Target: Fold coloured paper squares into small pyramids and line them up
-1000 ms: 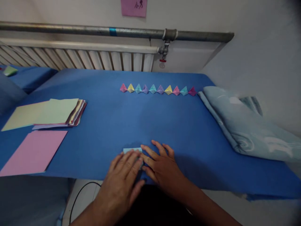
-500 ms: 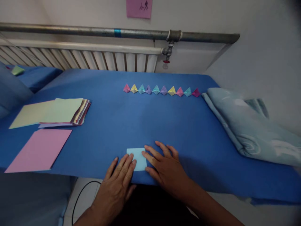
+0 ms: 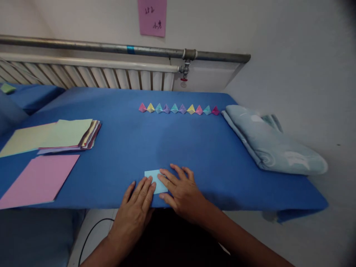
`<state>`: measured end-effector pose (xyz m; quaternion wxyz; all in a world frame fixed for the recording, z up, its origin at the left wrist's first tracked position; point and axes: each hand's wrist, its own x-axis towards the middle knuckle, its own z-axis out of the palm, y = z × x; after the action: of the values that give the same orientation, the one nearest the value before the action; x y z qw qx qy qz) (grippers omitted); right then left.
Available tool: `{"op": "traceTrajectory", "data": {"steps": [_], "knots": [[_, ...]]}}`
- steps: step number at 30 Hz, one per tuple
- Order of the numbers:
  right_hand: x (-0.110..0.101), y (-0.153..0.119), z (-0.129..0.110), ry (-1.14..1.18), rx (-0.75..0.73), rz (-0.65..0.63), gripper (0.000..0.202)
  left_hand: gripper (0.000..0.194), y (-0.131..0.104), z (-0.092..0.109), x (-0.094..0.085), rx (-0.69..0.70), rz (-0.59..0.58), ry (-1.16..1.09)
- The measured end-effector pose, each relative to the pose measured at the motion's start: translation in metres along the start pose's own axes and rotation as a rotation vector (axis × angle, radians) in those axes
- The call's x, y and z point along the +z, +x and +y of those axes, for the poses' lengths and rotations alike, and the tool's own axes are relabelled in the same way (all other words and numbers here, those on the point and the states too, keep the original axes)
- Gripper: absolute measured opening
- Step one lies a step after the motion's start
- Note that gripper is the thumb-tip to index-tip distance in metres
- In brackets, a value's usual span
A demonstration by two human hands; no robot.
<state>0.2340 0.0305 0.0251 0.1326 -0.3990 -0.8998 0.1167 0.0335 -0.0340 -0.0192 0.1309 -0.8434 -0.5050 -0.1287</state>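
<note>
A small light-blue sheet of folding paper (image 3: pixel 157 178) lies flat near the front edge of the blue-covered surface (image 3: pixel 122 148). My left hand (image 3: pixel 137 204) rests with outstretched fingertips on its left side. From the right, my right hand (image 3: pixel 180 187) spreads its fingers over the paper's right edge, hiding part of it. Both hands are open, pressing rather than gripping. Farther back, a row of several small folded paper pieces (image 3: pixel 174 108) in pink, yellow, teal and purple runs from left to right.
At left lie a stack of coloured paper (image 3: pixel 66 133) and pink sheets (image 3: pixel 40 181). A folded pale-blue blanket (image 3: pixel 274 146) sits at right. Behind the surface are a radiator (image 3: pixel 122 78), a metal pipe (image 3: pixel 91 46) and a pink note (image 3: pixel 152 18) on the wall.
The camera view has shifted, so the whole scene sits farther left. My right hand has slid over more of the light-blue paper's right side; my left hand stays on its left side.
</note>
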Motion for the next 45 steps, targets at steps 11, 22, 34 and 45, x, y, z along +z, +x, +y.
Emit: {"op": "traceTrajectory", "data": {"steps": [11, 22, 34, 45], "knots": [[0.003, 0.009, -0.011, 0.009, -0.102, -0.09, 0.086, 0.052, -0.011, 0.0, -0.006, -0.092, 0.128, -0.263], [0.006, -0.017, -0.037, 0.498, -0.038, 0.147, 0.017, 0.018, -0.02, -0.01, -0.034, -0.285, 0.164, -0.844], [-0.01, -0.018, -0.059, 1.236, 0.552, 0.026, 0.025, 0.033, 0.001, 0.002, -0.066, -0.961, -0.103, -1.721], [-0.008, -0.012, -0.052, 1.17, 0.55, 0.132, 0.025, 0.034, 0.015, 0.004, -0.069, -0.938, -0.115, -1.625]]}}
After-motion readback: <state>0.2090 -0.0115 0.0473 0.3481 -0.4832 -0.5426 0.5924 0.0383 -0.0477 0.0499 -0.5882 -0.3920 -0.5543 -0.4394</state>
